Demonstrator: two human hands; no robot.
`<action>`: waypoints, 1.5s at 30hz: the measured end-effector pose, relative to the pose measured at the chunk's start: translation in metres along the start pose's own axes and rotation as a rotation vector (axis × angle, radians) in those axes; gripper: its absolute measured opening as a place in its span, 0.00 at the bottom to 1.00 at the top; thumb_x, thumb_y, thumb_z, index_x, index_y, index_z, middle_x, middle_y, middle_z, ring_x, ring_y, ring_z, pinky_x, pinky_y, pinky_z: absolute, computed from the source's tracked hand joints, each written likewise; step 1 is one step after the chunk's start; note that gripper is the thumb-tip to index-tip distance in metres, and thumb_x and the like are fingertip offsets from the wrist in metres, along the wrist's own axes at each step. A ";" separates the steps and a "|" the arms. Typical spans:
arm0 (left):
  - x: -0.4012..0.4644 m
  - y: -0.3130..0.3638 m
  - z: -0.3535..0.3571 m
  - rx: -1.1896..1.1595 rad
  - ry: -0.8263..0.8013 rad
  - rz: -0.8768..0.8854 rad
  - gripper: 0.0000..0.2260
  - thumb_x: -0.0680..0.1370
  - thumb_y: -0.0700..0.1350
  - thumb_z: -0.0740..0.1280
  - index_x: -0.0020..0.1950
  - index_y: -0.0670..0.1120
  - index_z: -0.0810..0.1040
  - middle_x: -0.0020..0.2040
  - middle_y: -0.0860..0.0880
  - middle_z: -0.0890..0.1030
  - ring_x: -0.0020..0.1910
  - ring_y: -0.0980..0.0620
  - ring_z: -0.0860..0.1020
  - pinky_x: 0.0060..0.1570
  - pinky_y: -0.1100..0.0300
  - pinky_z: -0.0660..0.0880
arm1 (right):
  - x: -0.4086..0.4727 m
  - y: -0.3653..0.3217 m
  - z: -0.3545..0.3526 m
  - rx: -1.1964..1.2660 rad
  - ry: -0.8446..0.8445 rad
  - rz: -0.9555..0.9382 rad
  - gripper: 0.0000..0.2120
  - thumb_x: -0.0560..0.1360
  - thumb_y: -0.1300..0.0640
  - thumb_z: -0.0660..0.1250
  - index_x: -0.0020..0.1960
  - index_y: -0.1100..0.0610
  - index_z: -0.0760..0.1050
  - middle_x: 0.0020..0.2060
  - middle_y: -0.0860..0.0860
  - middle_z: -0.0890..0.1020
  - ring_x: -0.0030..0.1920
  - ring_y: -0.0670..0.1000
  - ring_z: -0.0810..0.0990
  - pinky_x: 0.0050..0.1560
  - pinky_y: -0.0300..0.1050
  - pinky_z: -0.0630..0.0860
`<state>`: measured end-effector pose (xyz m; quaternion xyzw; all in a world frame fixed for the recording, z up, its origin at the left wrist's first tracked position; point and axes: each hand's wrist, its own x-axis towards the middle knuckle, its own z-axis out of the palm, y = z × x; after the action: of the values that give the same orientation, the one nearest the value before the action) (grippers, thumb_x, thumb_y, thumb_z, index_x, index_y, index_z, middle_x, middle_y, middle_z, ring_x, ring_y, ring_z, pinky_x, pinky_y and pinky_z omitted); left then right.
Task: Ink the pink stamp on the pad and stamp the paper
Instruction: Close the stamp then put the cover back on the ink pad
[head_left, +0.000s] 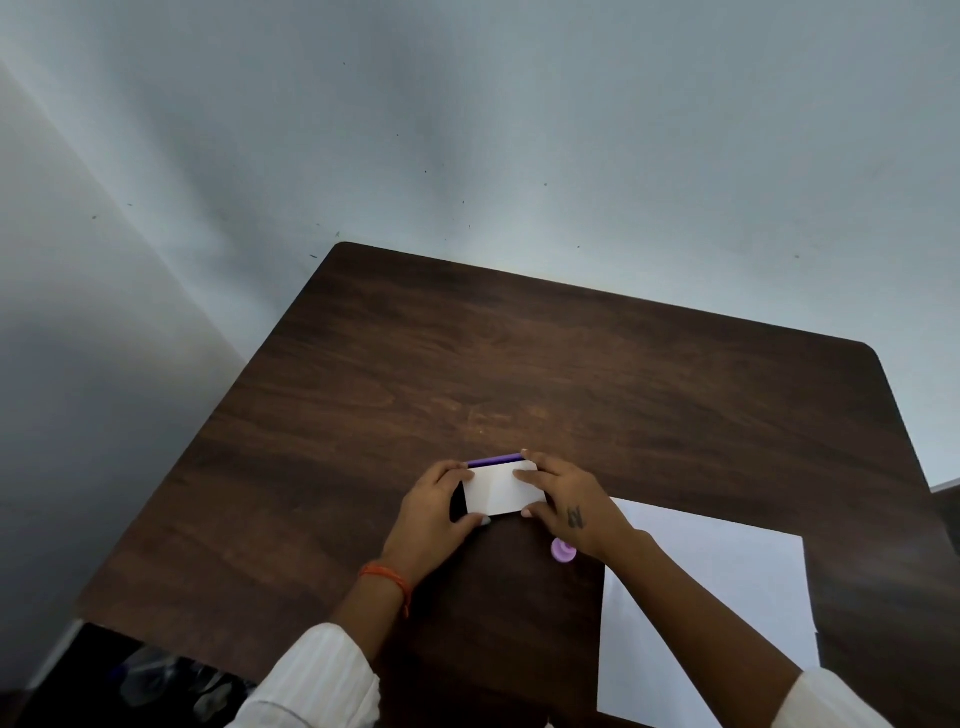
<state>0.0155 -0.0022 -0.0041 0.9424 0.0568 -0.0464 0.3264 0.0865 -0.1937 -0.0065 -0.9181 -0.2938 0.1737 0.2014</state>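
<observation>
The ink pad (500, 487) is a small flat box with a white lid and a purple back edge, lying on the dark wooden table (519, 364). My left hand (434, 512) grips its left end and my right hand (569, 499) grips its right end. The lid looks closed, with a dark gap showing at the left side. The pink stamp (562, 551) stands on the table just under my right wrist, partly hidden by it. A white sheet of paper (727, 587) lies to the right, under my right forearm.
The table stands against a pale wall, with its left edge (208, 415) and far edge in view. Dark floor with some unclear items (156, 680) shows below the table's near left corner.
</observation>
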 end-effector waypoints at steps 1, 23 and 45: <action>-0.001 0.000 -0.001 0.002 -0.005 0.001 0.25 0.71 0.49 0.71 0.66 0.48 0.69 0.68 0.50 0.68 0.66 0.53 0.67 0.66 0.59 0.65 | -0.001 0.000 0.001 0.004 0.009 -0.004 0.23 0.74 0.54 0.65 0.68 0.53 0.66 0.73 0.52 0.64 0.71 0.52 0.62 0.70 0.44 0.60; -0.003 -0.009 0.001 0.044 0.033 0.035 0.24 0.68 0.55 0.72 0.61 0.51 0.71 0.65 0.52 0.69 0.64 0.55 0.64 0.60 0.66 0.59 | -0.005 -0.002 0.000 0.061 0.080 -0.014 0.20 0.72 0.56 0.68 0.63 0.54 0.72 0.70 0.52 0.68 0.70 0.52 0.66 0.65 0.36 0.59; -0.001 -0.010 0.006 0.003 0.007 -0.053 0.32 0.69 0.51 0.72 0.70 0.49 0.63 0.71 0.50 0.65 0.69 0.53 0.63 0.68 0.56 0.64 | 0.007 -0.005 -0.008 -0.036 -0.037 0.013 0.30 0.70 0.54 0.70 0.69 0.51 0.63 0.72 0.52 0.65 0.71 0.53 0.63 0.70 0.48 0.62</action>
<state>0.0126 0.0022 -0.0147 0.9411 0.0826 -0.0518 0.3237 0.0923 -0.1877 0.0014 -0.9201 -0.2944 0.1868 0.1782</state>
